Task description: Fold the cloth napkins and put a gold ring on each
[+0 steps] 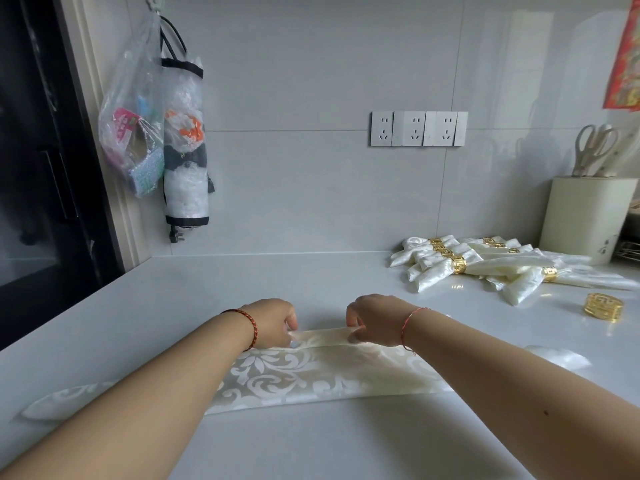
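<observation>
While both forearms reach forward over the counter (311, 271), the left hand (273, 322) and the right hand (375, 320) pinch the far edge of the napkin (311, 372). Fingers of each hand are curled on this edge and lift it a little from the counter, so a narrow strip of cloth stands up between the two hands. The napkin is cream with a white leaf pattern and lies as a long band across the near part of the counter, under both arms; its left end shows beyond the left forearm and its right end beyond the right forearm. Each wrist has a thin red string bracelet.

At the right, near the wall, the pile (485, 263) of finished napkins lies, each one with a gold ring around its middle. One loose ring (603, 306) stands on the counter just in front of this pile, well apart from the hands. Behind the pile is a cream holder (585, 216) with scissors (594, 147) in it. On the wall are three sockets (417, 128), and plastic bags (138, 116) hang at the left.
</observation>
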A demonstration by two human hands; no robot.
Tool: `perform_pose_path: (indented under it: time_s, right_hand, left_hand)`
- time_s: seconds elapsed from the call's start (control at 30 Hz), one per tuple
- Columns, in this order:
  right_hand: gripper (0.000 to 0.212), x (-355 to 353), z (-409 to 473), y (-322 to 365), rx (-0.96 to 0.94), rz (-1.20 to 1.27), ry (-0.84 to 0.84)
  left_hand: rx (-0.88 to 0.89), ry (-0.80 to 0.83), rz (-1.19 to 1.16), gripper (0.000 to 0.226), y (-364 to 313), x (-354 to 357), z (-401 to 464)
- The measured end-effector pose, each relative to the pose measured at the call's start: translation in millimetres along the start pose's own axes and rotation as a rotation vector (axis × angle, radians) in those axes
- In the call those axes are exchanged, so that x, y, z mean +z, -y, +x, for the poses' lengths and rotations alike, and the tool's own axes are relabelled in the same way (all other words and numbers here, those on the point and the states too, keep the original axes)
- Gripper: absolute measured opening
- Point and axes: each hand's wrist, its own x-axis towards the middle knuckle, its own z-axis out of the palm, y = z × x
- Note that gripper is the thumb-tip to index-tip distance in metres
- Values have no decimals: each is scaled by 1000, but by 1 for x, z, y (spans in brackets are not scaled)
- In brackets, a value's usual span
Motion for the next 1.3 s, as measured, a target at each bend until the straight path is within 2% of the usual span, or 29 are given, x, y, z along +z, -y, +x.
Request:
perform_pose_path:
  time_s: [0.13,0.23,0.3,0.47,0.57,0.67,0.7,0.77,0.83,0.9,0.97,1.07,1.13,1.23,1.3]
  right_hand:
    - [27,-1,-2,4,-28,-34,-42]
    - [14,1,-4,7,-63,-59,-119]
    - [6,4,-7,8,-89,-81,-176]
    - [20,6,-18,12,-167,-126,-272]
    - [25,4,-22,12,-183,-123,-229]
    - [26,3,-27,12,-148,-63,-131]
    - [21,3,-28,11,-129,-43,-109]
    - [8,3,-28,10,-103,-10,-115]
    - [11,0,-29,8,-88,36,-106]
    - [9,-3,-30,9,-91,89,-87]
    - [18,-4,-29,9,-69,152,-76]
    - [34,-5,-28,9,-9,200,-14]
    - [30,-7,-29,9,-18,201,0]
    - [16,-7,-33,12,-44,200,-44]
    - [14,-4,-35,15,-58,157,-73]
  left_hand:
    - [31,-57,14,21,-6,0,-5]
    - [60,-124,38,7,-11,2,-12]
    - [79,-171,41,11,-12,5,-16]
    - [133,-225,43,25,-7,10,-22]
    - [157,-199,39,22,-6,8,-28]
    - [161,-122,45,5,-7,4,-31]
    - [155,-95,40,8,-7,3,-32]
    - [142,-73,19,34,-4,1,-32]
    - [129,-71,-33,43,-3,0,-31]
    - [125,-64,-83,24,-3,1,-30]
    - [125,-63,-111,9,-4,3,-30]
    - [96,-44,-130,26,-4,5,-27]
    - [81,-15,-148,32,-4,4,-27]
    - [112,-37,-149,21,-6,4,-29]
    - [136,-75,-148,17,-8,5,-32]
